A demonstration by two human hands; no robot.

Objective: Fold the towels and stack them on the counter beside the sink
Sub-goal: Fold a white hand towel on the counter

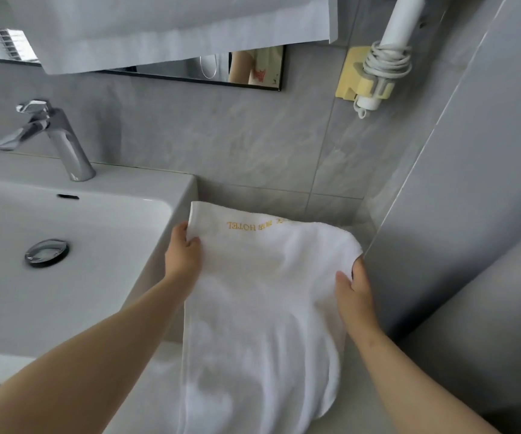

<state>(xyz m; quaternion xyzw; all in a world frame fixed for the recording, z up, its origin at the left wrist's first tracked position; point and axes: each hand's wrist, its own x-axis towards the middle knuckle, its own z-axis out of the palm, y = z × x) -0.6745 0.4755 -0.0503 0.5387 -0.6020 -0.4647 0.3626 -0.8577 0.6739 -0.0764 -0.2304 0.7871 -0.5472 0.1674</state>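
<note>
A white hotel towel of thick terry lies lengthwise on the grey counter, just right of the white sink. Gold embroidered lettering runs along its far edge, near the tiled wall. The left hand pinches its far left corner and the right hand grips its far right edge. A second white towel hangs flat above.

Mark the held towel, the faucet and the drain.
held towel [262,292], head view, on its middle.
faucet [66,142], head view, on its upright body.
drain [46,252], head view, on its chrome cap.
</note>
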